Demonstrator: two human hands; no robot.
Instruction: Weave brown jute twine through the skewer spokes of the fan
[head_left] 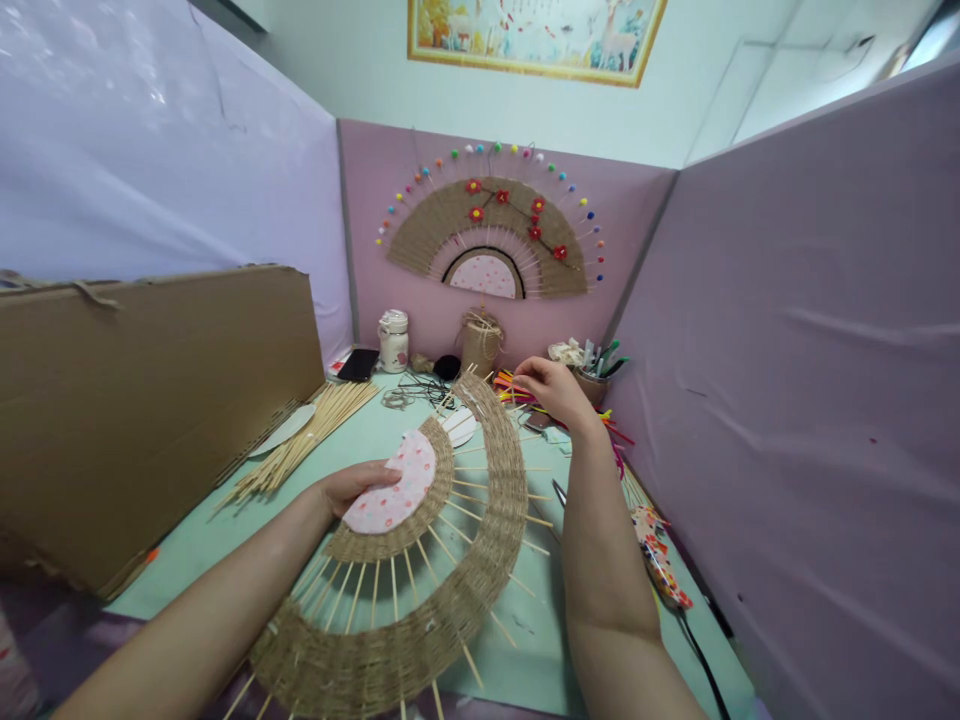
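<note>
A half-round fan of twine woven over thin bamboo sticks (504, 500) slants across the middle of the view, with bare sticks between its inner and outer woven bands. My left hand (364, 487) grips its pink flower-print centre (405, 485), thumb on top and the other fingers hidden beneath. Just right of the fan's upper end, my right hand (553, 388) is raised with thumb and fingertips pinched together. Whatever is in that pinch, perhaps a thin strand, is too small to make out. Behind the fan lies a white oval piece (460, 428).
A finished fan (487, 235) hangs on the pink back panel. Bamboo sticks (311, 440) lie left, beside a cardboard sheet (157, 410). Along the back stand a white bottle (394, 342) and a twine roll (480, 342). A flowered glue gun (660, 560) lies right.
</note>
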